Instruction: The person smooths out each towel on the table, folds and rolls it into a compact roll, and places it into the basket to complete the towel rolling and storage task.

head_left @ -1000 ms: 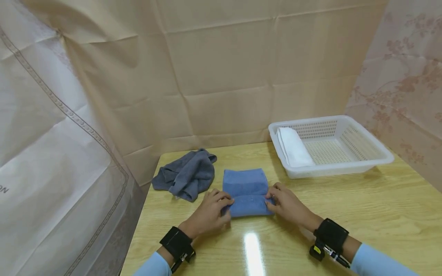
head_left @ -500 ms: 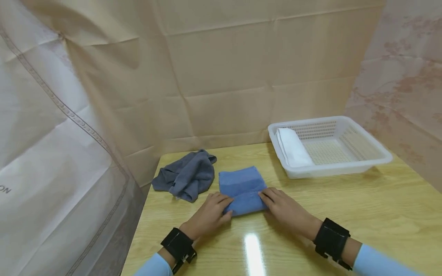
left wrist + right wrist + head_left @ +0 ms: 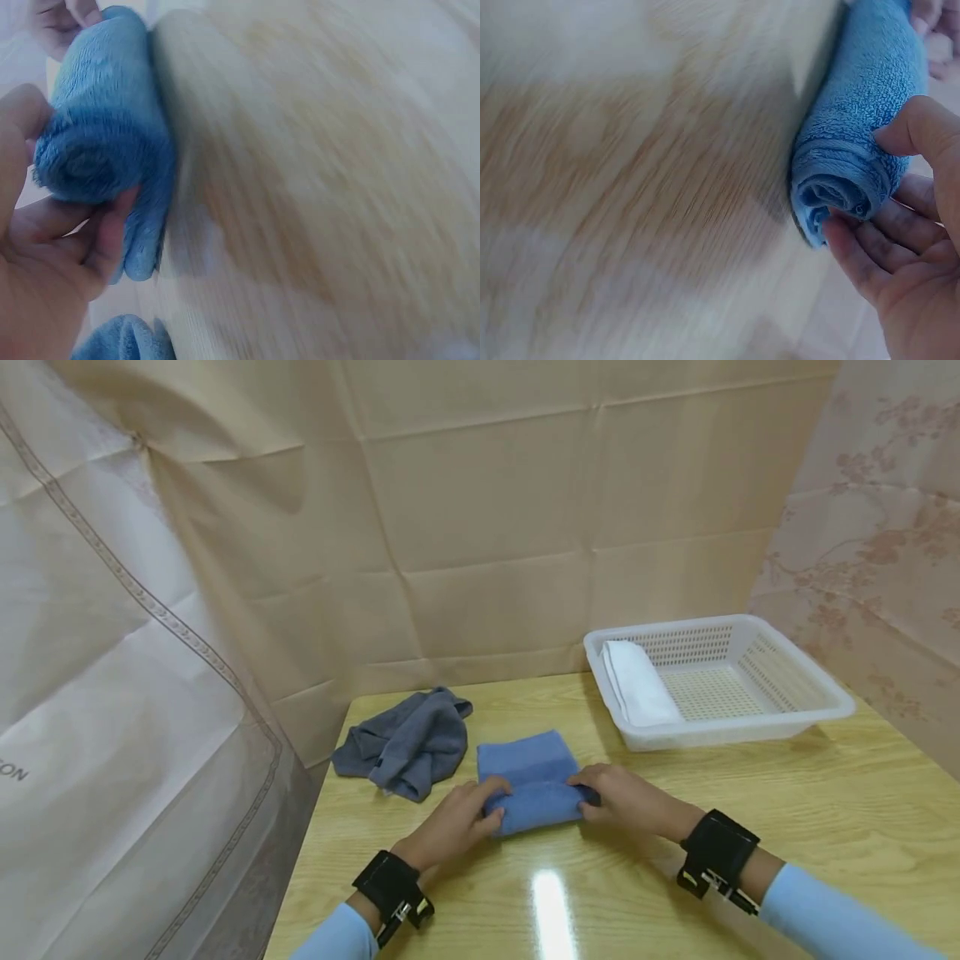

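Observation:
A blue towel [image 3: 536, 802] lies on the table, its near part rolled up and its far part flat. The left hand [image 3: 459, 820] grips the left end of the roll, thumb on one side and fingers on the other. At the opposite end, the right hand [image 3: 626, 800] pinches the roll between thumb and fingers. The left wrist view shows the coiled end of the towel [image 3: 105, 112] between thumb and fingertips. In the right wrist view the spiral end of the towel [image 3: 855, 127] shows, with the thumb pressed on its side.
A crumpled dark grey towel [image 3: 412, 742] lies to the left, behind the left hand. At the back right stands a white plastic basket [image 3: 750, 723] with a folded white towel [image 3: 640, 683] along its left side. Fabric sheets [image 3: 480, 527] hang behind the wooden table [image 3: 750, 793].
The near roll of the blue towel looks thicker, and its flat far part is shorter. Both hands stay at the ends of the roll, their fingers shifting grip; the towel now lies slightly slanted.

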Available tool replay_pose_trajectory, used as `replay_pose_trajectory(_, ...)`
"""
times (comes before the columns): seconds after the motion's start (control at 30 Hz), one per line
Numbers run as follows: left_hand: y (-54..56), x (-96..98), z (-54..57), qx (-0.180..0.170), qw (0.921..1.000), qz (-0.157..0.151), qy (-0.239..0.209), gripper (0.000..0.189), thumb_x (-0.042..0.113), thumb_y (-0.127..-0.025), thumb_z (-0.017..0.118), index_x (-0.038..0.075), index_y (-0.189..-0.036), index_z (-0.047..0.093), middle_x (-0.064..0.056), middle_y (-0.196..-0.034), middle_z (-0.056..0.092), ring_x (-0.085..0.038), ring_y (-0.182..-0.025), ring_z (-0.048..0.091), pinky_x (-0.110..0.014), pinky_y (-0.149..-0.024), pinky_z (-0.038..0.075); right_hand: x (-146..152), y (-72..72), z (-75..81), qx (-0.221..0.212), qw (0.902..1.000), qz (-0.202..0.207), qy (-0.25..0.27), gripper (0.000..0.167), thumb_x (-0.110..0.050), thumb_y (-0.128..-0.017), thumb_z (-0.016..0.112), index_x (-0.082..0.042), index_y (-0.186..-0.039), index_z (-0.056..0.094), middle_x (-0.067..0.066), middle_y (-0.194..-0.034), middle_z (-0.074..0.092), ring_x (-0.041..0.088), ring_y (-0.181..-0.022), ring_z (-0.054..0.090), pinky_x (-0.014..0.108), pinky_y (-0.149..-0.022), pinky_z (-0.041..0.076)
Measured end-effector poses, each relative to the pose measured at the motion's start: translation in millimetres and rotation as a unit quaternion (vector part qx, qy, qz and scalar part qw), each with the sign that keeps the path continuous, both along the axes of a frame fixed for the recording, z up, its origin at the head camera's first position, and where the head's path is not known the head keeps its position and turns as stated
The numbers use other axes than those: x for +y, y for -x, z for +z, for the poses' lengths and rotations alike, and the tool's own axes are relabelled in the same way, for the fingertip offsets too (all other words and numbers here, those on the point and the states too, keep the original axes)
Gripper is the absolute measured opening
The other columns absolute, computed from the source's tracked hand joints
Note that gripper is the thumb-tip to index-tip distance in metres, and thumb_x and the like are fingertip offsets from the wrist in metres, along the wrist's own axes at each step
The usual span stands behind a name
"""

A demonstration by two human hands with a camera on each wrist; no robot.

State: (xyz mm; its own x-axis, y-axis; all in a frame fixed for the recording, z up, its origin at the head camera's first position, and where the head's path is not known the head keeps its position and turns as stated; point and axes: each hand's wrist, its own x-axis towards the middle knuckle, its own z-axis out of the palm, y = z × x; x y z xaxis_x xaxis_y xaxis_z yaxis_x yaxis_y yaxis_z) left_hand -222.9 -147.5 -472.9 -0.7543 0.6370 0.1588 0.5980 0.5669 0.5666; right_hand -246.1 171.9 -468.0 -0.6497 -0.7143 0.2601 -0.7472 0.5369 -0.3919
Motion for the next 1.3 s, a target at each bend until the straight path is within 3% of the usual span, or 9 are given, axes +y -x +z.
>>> replay_pose_trajectory(0.1,0.9,-0.4,-0.3,-0.037,0.9989,0.016,-0.026,0.024,0.026,-0.108,0.054,0.025,-0.132,0.06,0.008,-0.071,0.056,-0.005,-0.054,0.042,-0.023,-0.054,0.039,2.8,2.6,-0.5,-0.094,0.9942,-0.018,0.049,0.032,-0.008,-0.095,0.071,-0.001,-0.124,0.062,0.011,-0.114,0.072,0.02,-0.102,0.068,0.032,-0.079,0.056)
replay_pose_trajectory(0.2,2.1,0.9,-0.5,-0.026,0.9982,0.037,-0.039,0.023,0.023,-0.107,0.056,0.021,-0.127,0.067,0.006,-0.089,0.065,-0.005,-0.065,0.049,-0.023,-0.06,0.044,4.3,4.8,-0.5,-0.154,0.9834,-0.023,0.093,0.035,-0.007,-0.097,0.069,-0.005,-0.125,0.048,0.006,-0.103,0.071,0.017,-0.092,0.066,0.029,-0.072,0.051)
replay_pose_trajectory(0.37,5.5,5.3,-2.3,0.11,0.992,0.06,-0.012,0.018,0.016,-0.104,0.063,0.015,-0.12,0.072,0.0,-0.112,0.062,-0.011,-0.091,0.056,-0.028,-0.076,0.048,2.3,9.7,2.5,-0.189,0.9745,-0.013,0.12,0.037,-0.002,-0.098,0.065,-0.002,-0.125,0.04,-0.005,-0.073,0.054,0.008,-0.064,0.047,0.025,-0.058,0.038)
replay_pose_trajectory(0.57,2.4,4.4,-3.4,0.279,0.9594,0.038,0.023,0.013,0.013,-0.097,0.073,0.013,-0.11,0.076,-0.002,-0.106,0.064,-0.018,-0.095,0.061,-0.035,-0.077,0.048,-2.1,3.5,6.3,-0.147,0.9835,-0.025,0.103,0.022,-0.003,-0.098,0.067,-0.01,-0.113,0.054,-0.008,-0.074,0.054,0.004,-0.063,0.046,0.023,-0.057,0.041)
replay_pose_trajectory(0.73,-5.6,-0.5,2.7,0.262,0.9608,0.018,0.089,0.041,0.032,-0.09,0.083,0.012,-0.124,0.072,-0.004,-0.123,0.063,-0.02,-0.112,0.06,-0.04,-0.087,0.045,-0.7,-12.1,7.4,-0.021,0.996,-0.055,0.068,0.013,-0.013,-0.095,0.076,-0.013,-0.108,0.072,-0.001,-0.103,0.068,0.013,-0.087,0.064,0.03,-0.073,0.055)
replay_pose_trajectory(0.87,-5.6,-2.5,3.8,0.275,0.9552,0.008,0.109,0.053,0.03,-0.084,0.088,0.009,-0.129,0.069,-0.007,-0.128,0.063,-0.022,-0.117,0.06,-0.043,-0.092,0.045,-1.8,-17.5,2.3,0.117,0.9924,-0.034,0.019,0.036,-0.024,-0.083,0.088,-0.006,-0.111,0.072,0.008,-0.114,0.066,0.025,-0.103,0.066,0.038,-0.083,0.058)
replay_pose_trajectory(0.93,-5.4,-3.3,3.2,0.279,0.954,0.007,0.109,0.053,0.027,-0.084,0.088,0.008,-0.129,0.068,-0.008,-0.127,0.063,-0.023,-0.116,0.06,-0.044,-0.094,0.045,-3.0,-19.1,1.0,0.137,0.9904,-0.021,0.004,0.049,-0.024,-0.078,0.092,-0.002,-0.115,0.069,0.011,-0.115,0.065,0.029,-0.105,0.065,0.041,-0.087,0.057)
replay_pose_trajectory(1.1,-6.0,-4.1,1.5,0.25,0.9632,0.002,0.099,0.048,0.021,-0.088,0.082,0.004,-0.13,0.067,-0.01,-0.125,0.064,-0.025,-0.116,0.061,-0.044,-0.1,0.047,-4.6,-17.5,-0.4,0.073,0.9965,-0.041,-0.001,0.043,-0.014,-0.081,0.088,-0.002,-0.117,0.068,0.011,-0.112,0.069,0.025,-0.102,0.067,0.04,-0.085,0.058)
replay_pose_trajectory(1.3,-5.3,-5.6,5.1,0.144,0.9867,-0.003,0.074,0.041,0.019,-0.099,0.07,0.001,-0.135,0.064,-0.014,-0.13,0.065,-0.028,-0.121,0.061,-0.043,-0.104,0.048,-2.7,-4.9,-1.0,-0.036,0.9968,-0.063,0.033,0.035,-0.013,-0.088,0.079,0.0,-0.12,0.071,0.011,-0.114,0.073,0.014,-0.098,0.067,0.033,-0.081,0.057)
